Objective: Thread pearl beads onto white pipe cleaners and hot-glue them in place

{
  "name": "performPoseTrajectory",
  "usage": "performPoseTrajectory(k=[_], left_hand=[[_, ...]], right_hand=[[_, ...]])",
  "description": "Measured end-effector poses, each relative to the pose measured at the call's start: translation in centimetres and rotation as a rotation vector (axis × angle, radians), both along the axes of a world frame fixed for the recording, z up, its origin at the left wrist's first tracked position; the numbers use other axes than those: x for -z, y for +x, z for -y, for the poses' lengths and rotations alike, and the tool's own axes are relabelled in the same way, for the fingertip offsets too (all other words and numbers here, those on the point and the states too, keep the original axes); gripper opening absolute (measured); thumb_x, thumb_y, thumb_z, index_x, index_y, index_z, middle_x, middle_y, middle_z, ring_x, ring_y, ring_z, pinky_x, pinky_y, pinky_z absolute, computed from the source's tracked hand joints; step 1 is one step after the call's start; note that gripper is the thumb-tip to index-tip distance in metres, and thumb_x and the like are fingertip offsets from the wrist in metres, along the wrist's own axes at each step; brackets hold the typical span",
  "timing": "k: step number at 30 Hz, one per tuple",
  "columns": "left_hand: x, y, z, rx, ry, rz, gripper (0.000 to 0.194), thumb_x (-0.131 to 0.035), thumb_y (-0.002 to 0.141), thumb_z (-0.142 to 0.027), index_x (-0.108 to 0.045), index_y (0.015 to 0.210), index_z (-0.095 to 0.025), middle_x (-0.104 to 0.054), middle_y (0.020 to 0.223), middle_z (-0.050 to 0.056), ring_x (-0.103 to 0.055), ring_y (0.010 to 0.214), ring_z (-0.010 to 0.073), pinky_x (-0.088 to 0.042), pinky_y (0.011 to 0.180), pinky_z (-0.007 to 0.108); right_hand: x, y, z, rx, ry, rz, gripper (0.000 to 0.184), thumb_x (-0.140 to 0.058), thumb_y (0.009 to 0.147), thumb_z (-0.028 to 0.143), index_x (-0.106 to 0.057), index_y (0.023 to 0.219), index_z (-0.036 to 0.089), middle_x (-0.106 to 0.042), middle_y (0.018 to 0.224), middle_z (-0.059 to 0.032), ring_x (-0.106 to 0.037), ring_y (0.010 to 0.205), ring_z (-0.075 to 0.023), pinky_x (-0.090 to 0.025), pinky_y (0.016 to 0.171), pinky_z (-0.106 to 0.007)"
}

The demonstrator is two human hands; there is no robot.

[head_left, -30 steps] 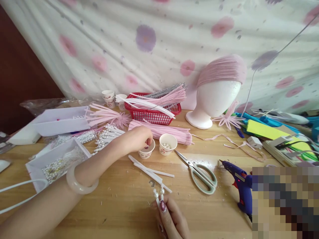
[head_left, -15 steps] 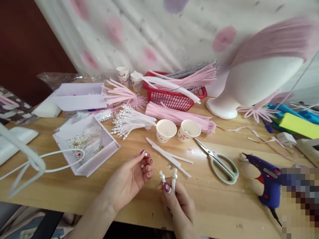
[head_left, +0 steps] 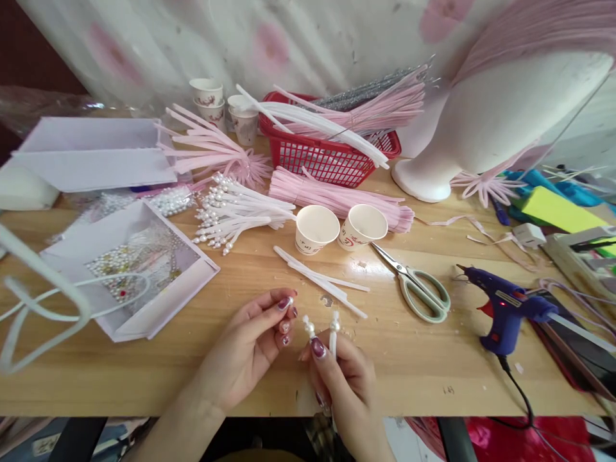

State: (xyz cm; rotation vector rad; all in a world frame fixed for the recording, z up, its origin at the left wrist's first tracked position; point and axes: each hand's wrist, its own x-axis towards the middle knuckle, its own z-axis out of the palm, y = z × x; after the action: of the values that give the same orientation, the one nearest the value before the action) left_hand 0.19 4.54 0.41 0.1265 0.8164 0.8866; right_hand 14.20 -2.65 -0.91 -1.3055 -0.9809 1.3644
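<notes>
My right hand [head_left: 344, 385] pinches two white pipe-cleaner stems tipped with pearls [head_left: 321, 328], holding them upright near the table's front edge. My left hand [head_left: 255, 350] is just left of them, fingers curled, pinching a small pearl bead [head_left: 291, 299] at the fingertips. Two paper cups [head_left: 316, 228] [head_left: 362, 226] stand behind the hands. Loose white stems [head_left: 320, 280] lie on the wood between the cups and my hands.
Scissors [head_left: 418, 289] and a blue glue gun [head_left: 505, 308] lie to the right. A white box of beads [head_left: 129, 269], a bundle of pearl-tipped stems [head_left: 235, 215], a red basket [head_left: 327, 160], pink stems [head_left: 337, 199] and a foam head [head_left: 500, 109] stand behind.
My left hand left the cup and came back beside the right hand with a pearl in its fingertips. The view dropped and shifted right.
</notes>
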Motion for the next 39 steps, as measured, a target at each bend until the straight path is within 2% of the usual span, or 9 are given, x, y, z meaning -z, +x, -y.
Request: performPoseTrajectory(k=[9, 13, 20, 28, 39], left_hand=[[0.13, 0.28, 0.48, 0.067, 0.013, 0.008, 0.03, -0.096, 0.065, -0.03, -0.076, 0.078, -0.011, -0.055, 0.055, -0.006, -0.045, 0.046, 0.0018, -0.041, 0.042, 0.011], [-0.21, 0.39, 0.39, 0.08, 0.002, 0.037, 0.03, -0.098, 0.06, -0.022, -0.076, 0.077, -0.011, -0.064, 0.064, -0.003, -0.045, 0.046, 0.0005, -0.04, 0.042, 0.01], [-0.12, 0.02, 0.39, 0.071, -0.005, 0.098, 0.027, -0.097, 0.06, -0.013, -0.079, 0.081, -0.013, -0.07, 0.07, 0.0, -0.053, 0.051, 0.0024, -0.047, 0.048, 0.012], [0.47, -0.18, 0.5, 0.112, 0.036, 0.086, 0.022, -0.096, 0.063, -0.018, -0.08, 0.079, -0.015, -0.072, 0.074, -0.001, -0.055, 0.049, 0.0017, -0.049, 0.051, 0.012], [0.56, -0.35, 0.64, 0.158, 0.035, 0.013, 0.026, -0.098, 0.058, -0.022, -0.08, 0.076, -0.018, -0.071, 0.072, -0.002, -0.057, 0.053, 0.0037, -0.05, 0.056, 0.014]], right_hand=[[0.61, 0.54, 0.13, -0.046, 0.085, 0.039, 0.04, -0.053, 0.104, 0.047, -0.062, 0.078, 0.019, -0.038, 0.051, 0.0093, -0.031, 0.044, -0.0077, -0.024, 0.045, -0.023], [0.53, 0.47, 0.08, -0.067, 0.099, 0.051, 0.039, -0.053, 0.105, 0.044, -0.06, 0.075, 0.019, -0.038, 0.054, 0.0087, -0.03, 0.045, -0.0077, -0.024, 0.044, -0.023], [0.31, 0.47, -0.13, -0.054, 0.128, 0.045, 0.035, -0.054, 0.105, 0.04, -0.063, 0.078, 0.019, -0.039, 0.054, 0.0086, -0.031, 0.046, -0.0082, -0.026, 0.045, -0.023], [0.44, 0.41, -0.1, -0.066, 0.121, 0.055, 0.036, -0.054, 0.105, 0.04, -0.063, 0.077, 0.019, -0.039, 0.054, 0.0085, -0.03, 0.045, -0.0077, -0.024, 0.043, -0.023], [0.44, 0.49, -0.08, -0.081, 0.125, 0.057, 0.035, -0.053, 0.105, 0.037, -0.061, 0.076, 0.02, -0.041, 0.056, 0.0084, -0.031, 0.046, -0.0079, -0.026, 0.046, -0.023]])
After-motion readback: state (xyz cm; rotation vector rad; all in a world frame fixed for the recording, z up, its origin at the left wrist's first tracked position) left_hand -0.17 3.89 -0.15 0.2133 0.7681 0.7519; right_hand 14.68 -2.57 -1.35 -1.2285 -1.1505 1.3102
